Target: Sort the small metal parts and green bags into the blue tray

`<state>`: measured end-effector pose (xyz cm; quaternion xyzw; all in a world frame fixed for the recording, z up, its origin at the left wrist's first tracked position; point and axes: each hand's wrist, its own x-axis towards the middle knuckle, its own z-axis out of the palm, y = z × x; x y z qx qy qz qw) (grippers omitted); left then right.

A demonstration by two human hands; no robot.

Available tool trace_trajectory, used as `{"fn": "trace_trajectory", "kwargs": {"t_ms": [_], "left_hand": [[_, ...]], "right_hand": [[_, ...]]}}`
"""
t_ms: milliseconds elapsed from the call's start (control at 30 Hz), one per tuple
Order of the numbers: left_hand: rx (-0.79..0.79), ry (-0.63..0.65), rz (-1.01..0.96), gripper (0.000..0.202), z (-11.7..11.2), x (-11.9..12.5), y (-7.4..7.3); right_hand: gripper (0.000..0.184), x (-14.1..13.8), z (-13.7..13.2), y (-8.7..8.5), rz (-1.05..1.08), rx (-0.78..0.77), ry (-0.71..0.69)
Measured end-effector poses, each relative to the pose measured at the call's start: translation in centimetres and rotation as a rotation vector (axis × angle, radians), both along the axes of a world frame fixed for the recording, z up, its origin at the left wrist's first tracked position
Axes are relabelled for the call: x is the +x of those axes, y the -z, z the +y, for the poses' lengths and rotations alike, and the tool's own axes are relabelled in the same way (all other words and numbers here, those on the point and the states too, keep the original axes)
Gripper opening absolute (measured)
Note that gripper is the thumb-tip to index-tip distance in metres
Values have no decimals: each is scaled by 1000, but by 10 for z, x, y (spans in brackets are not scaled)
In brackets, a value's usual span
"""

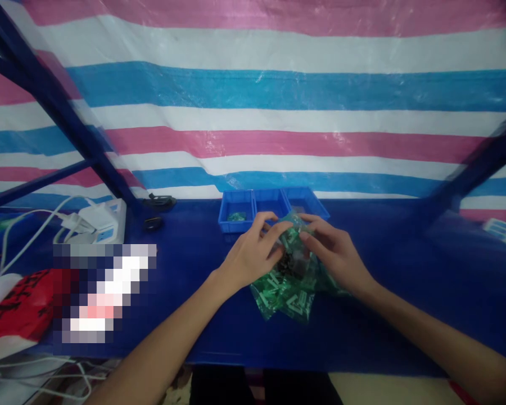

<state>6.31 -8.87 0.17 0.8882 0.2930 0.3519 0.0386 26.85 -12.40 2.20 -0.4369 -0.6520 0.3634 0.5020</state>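
Note:
Above the blue table [219,337], both hands hold a clear greenish plastic bag [294,241] with small parts inside. My left hand [251,256] has its fingers closed on the bag's left side. On the other side my right hand [339,256] pinches the bag between thumb and fingers. Dark small pieces show in the middle, partly hidden by the left fingers. Just below lie more clear bags of green and white parts [282,298]; I cannot tell whether they are separate from the held one.
Behind the hands stand three blue bins [238,225]; the left one contains a small greenish packet [236,217]. On the left are a white power strip [117,219] with cables, a black object [153,224] and a red-and-white bag [29,304]. Blue frame posts [67,118] flank a striped sheet.

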Motion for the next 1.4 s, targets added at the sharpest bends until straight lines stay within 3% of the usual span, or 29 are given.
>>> {"fn": "trace_trajectory", "kwargs": {"t_ms": [167,400,567,700,833,933,1033,1167,1267,1400], "left_hand": [[-21,37,-14,37,1,-1,-2],[-186,-43,-152,37,4,-3,-1],[-154,-88,-298,45,9,-4,-1],[-50,-273,-473,35,17,-13,-3],[42,-443,-539,26,30,-28,-4],[54,-515,-477,24,40,-38,-2],[38,-611,-247,23,45,-45,2],[55,-736,-5,22,47,-50,6],[89,-697,-30,23,46,-51,5],[107,-508,-116,21,40,-44,-2]], "right_hand": [[19,0,-1,1,-22,13,-84],[17,3,9,16,-62,79,8],[14,-5,22,7,-64,88,24],[12,-22,41,-11,-154,143,-44],[13,-43,66,-22,-402,323,-99],[17,-56,84,-21,-551,407,-119],[19,-64,98,-14,-753,493,-146],[20,-64,106,-6,-931,502,-51],[23,-54,99,-8,-899,486,8],[21,-28,71,-15,-842,569,-29]]}}
